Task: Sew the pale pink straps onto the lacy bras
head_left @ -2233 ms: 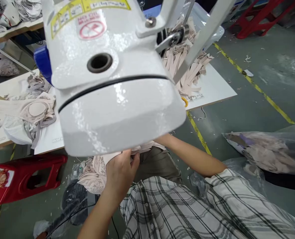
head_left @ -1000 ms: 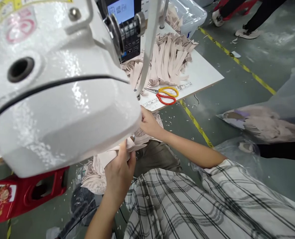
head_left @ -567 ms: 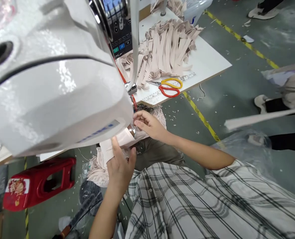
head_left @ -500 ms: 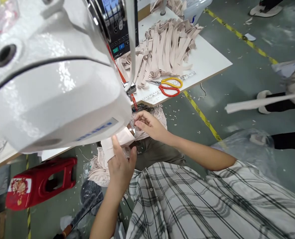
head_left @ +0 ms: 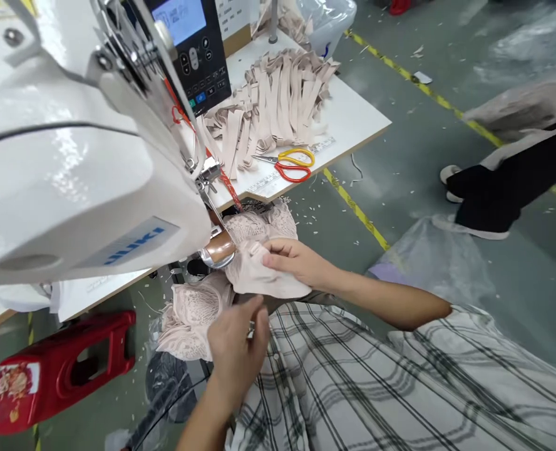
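Note:
My right hand (head_left: 301, 262) pinches a pale pink bra (head_left: 273, 285) between thumb and fingers, its smooth band hanging below them. This bra lies close to the rounded metal arm end (head_left: 220, 247) of the sewing machine (head_left: 118, 207). Lower left, apart from that fabric, my left hand (head_left: 235, 338) is curled and slightly blurred. A small shiny thing shows between its thumb and forefinger, too small to name. Beside it hang more pink lace bra cups (head_left: 198, 310), and others (head_left: 259, 222) lie beyond the machine arm.
On the white table (head_left: 353, 119) lie a heap of beige fabric strips (head_left: 278, 100) and scissors (head_left: 294, 166) with yellow and red handles. A control panel (head_left: 188, 56) stands behind. A red stool (head_left: 62, 369) is at lower left. A person's legs (head_left: 503, 181) show at right.
The bra has come off the machine arm's end toward me in my right hand. My left hand has let go of the fabric and dropped lower. The view has shifted.

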`<state>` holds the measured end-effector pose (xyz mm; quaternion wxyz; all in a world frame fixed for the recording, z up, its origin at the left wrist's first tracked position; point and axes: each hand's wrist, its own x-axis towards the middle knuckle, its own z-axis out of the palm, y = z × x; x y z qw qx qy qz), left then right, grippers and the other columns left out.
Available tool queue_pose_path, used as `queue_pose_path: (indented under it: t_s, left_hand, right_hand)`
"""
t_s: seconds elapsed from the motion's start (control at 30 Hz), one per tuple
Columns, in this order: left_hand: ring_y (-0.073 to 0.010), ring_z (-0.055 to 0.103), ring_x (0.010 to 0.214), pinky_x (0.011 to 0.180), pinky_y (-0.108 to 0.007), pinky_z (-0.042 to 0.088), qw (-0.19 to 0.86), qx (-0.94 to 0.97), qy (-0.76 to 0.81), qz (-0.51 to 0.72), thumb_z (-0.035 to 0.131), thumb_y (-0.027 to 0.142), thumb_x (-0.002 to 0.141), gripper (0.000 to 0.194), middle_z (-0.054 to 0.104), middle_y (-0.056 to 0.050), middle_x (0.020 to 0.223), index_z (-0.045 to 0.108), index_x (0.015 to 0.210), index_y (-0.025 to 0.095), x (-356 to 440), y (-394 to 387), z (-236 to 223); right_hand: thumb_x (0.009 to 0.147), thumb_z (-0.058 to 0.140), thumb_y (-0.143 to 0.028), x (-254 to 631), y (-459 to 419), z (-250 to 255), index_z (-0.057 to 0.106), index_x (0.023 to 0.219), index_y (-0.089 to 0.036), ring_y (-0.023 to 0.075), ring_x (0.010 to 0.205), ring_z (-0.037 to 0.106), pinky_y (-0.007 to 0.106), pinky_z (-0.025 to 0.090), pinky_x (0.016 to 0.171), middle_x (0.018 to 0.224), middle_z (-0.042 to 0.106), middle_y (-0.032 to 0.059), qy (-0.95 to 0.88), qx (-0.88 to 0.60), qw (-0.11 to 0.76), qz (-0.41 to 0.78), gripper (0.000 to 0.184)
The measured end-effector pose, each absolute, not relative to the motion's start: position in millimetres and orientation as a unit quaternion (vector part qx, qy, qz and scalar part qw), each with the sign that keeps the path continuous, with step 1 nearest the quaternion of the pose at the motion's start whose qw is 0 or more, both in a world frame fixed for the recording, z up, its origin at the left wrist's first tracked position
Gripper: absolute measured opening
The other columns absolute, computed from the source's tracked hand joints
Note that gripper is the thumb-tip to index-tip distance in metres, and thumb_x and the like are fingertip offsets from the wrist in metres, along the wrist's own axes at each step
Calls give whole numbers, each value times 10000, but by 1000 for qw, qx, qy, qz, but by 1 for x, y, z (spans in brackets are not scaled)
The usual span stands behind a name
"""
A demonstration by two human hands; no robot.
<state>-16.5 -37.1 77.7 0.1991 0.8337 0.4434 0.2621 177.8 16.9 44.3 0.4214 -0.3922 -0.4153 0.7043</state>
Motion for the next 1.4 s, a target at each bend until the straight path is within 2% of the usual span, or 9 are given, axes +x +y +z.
queue_pose_path:
  t_s: [0.13,0.2,0.3,0.53,0.63,0.8,1.07,1.23,1.4]
  left_hand:
    - [-317,539,1312,1069,-489,460,145,880,381,242,510,216,944,378,643,-193,1295,557,1308,124,-22,-15,95]
    - [-293,671,1085,1004,-465,489,189,869,432,152,454,275,970,289,739,-164,1018,692,1031,122,-24,-5,87]
    - [-201,654,641,719,-341,510,309,766,558,74,372,428,998,510,657,-66,593,656,663,169,-32,6,63]
    - [-101,391,468,465,-238,271,734,472,475,114,485,632,903,539,599,-22,566,714,813,152,-53,20,33]
    - [-68,341,486,460,-220,241,798,378,438,168,635,576,832,441,633,-28,703,715,925,153,-51,17,31]
    - [-120,503,669,621,-242,421,659,445,528,298,593,486,899,343,634,-34,789,682,831,162,-41,3,38]
    - [-145,492,659,640,-266,381,418,638,587,271,463,360,979,340,562,3,668,596,718,188,-37,-7,43]
    - [-203,589,843,837,-346,399,231,743,577,247,486,286,970,287,663,-30,726,643,746,200,-36,-8,37]
    - [-186,634,833,789,-313,444,266,760,529,268,440,259,981,282,712,-69,845,656,818,183,-37,-7,32]
  right_hand:
    - [929,563,-473,179,20,53,667,893,-169,103,642,526,229,413,593,706,595,-21,-593,-284,252,710,323]
    - [945,546,-367,177,22,53,673,826,-181,112,650,529,243,389,601,698,599,-16,-727,-296,203,585,255]
    - [951,491,-231,169,23,43,672,781,-184,138,658,519,283,317,578,713,610,21,-845,-382,201,316,253]
    - [972,519,-376,159,31,3,713,862,-291,141,611,521,313,358,591,673,644,-6,-846,-390,303,199,238]
    - [926,613,-357,161,36,-3,718,944,-342,146,693,601,318,418,642,776,709,-21,-848,-354,352,178,108]
    - [929,558,-277,162,34,4,699,1050,-298,207,925,641,395,494,829,986,705,50,-810,-401,394,169,186]
    - [931,604,-437,149,22,10,700,1068,-218,199,915,641,330,520,739,1010,685,79,-776,-455,340,274,276]
    - [938,604,-386,150,18,11,699,1092,-226,190,922,638,326,522,758,1014,670,69,-778,-448,340,280,241]
    - [926,613,-276,151,15,14,704,988,-218,170,890,633,297,515,741,975,653,58,-784,-426,351,284,124]
